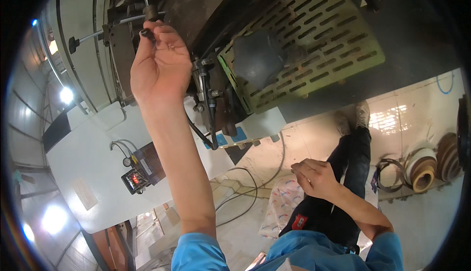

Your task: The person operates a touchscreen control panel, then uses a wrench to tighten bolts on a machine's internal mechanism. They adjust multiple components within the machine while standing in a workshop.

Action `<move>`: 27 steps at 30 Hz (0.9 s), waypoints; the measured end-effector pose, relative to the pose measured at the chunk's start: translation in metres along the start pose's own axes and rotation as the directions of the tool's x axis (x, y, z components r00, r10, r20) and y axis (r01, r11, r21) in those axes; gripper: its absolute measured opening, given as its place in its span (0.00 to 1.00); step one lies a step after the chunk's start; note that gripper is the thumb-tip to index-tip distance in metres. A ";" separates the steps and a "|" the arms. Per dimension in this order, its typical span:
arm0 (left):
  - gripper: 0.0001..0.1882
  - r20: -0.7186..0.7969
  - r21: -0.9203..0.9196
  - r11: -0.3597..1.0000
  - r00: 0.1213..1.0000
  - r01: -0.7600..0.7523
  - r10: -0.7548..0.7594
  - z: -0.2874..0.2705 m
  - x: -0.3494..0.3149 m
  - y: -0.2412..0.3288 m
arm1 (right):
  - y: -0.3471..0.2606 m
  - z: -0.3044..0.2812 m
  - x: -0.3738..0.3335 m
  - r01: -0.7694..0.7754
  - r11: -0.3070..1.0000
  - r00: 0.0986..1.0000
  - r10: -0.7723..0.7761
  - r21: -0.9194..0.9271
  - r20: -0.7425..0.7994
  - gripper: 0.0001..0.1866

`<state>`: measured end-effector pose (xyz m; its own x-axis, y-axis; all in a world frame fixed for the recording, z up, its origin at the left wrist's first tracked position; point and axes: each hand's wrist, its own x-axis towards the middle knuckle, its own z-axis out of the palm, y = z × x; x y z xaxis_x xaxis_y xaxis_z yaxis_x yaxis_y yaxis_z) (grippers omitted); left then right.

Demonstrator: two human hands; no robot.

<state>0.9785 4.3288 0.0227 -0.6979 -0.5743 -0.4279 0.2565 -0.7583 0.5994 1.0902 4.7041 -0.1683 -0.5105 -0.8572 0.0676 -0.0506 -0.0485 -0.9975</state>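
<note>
My left hand (162,62) is raised to the machine at the upper left, palm up. Its fingers are curled round a small dark knob (146,33), beside a metal rod (132,19) with fittings. Black hoses and metal fittings (205,82) sit just right of that wrist. Low over my lap, my right hand (319,178) is closed, with its fingers bent and pressed together. What it holds, if anything, is hidden.
A green slotted guard (338,50) with a dark rounded cover (257,57) spans the upper right. A small controller with a red display (132,180) is on the white panel (88,163). Rolls (421,170) stand at right. A cable (256,187) hangs near a patterned cloth or bag (282,202).
</note>
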 end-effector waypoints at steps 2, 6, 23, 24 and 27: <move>0.13 -0.012 0.016 1.000 1.000 -0.006 0.006 0.003 -0.002 -0.001 | 0.030 0.022 -0.020 -0.091 0.996 0.993 0.090 0.002 0.079 0.08; 0.16 0.031 -0.028 0.998 0.998 0.061 -0.060 0.009 -0.005 -0.001 | 0.090 0.066 -0.051 -0.181 0.982 0.964 0.188 -0.054 0.189 0.09; 0.12 0.068 0.249 0.968 0.997 0.006 -0.023 0.010 -0.004 0.000 | 0.247 0.156 -0.159 -0.542 0.747 0.739 0.642 -0.385 0.205 0.09; 0.12 0.043 0.340 0.939 0.998 -0.054 0.042 0.011 -0.004 0.000 | 0.250 0.158 -0.159 -0.536 0.762 0.766 0.620 -0.363 0.170 0.09; 0.13 0.040 0.505 0.841 0.978 -0.196 0.203 0.014 -0.005 0.000 | 0.253 0.165 -0.158 -0.559 0.760 0.767 0.626 -0.333 0.140 0.08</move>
<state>0.9723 4.3363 0.0347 -0.6576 -0.7036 -0.2694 0.0144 -0.3692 0.9292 1.2999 4.7427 -0.4349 -0.3031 -0.7600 -0.5749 -0.0389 0.6127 -0.7894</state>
